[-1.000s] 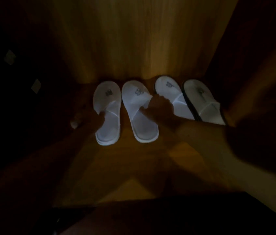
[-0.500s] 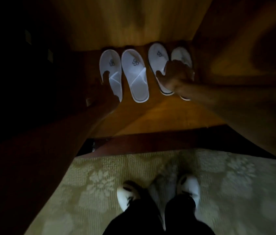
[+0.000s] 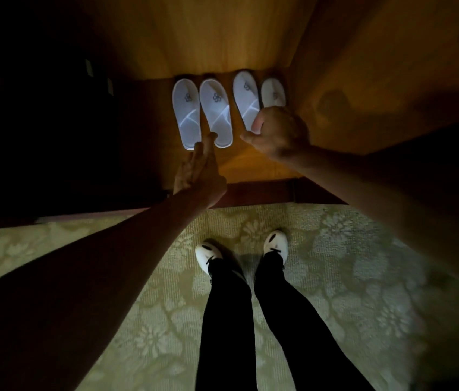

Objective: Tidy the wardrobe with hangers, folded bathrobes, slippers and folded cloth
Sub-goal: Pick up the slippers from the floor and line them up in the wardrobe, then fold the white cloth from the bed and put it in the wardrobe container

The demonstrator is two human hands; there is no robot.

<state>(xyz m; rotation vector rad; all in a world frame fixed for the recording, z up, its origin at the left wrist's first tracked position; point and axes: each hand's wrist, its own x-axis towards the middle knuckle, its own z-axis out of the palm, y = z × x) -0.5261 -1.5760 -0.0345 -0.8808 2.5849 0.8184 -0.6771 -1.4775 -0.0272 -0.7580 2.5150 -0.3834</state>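
Note:
Four white slippers stand in a row, toes towards me, on the wooden wardrobe floor point(image 3: 251, 167): the left pair point(image 3: 186, 114) point(image 3: 215, 108) and the right pair point(image 3: 246, 100) point(image 3: 273, 94). My left hand point(image 3: 197, 170) reaches in with straight fingers, whose tips touch the near ends of the left pair. My right hand point(image 3: 282, 134) hovers over the near ends of the right pair with fingers curled and thumb stuck out to the left. It hides those ends, and I see nothing held in it.
The wardrobe's back panel point(image 3: 208, 38) rises right behind the slippers and its right wall point(image 3: 363, 80) stands close to the fourth one. A dark sill point(image 3: 251, 193) edges the floor. I stand on a patterned carpet point(image 3: 363, 277) in white shoes point(image 3: 208, 255). The left side is dark.
My view has pulled back and up from the wardrobe. The left hand slid from beside the leftmost slipper to the near ends of the left pair. The right hand drew back off the right pair.

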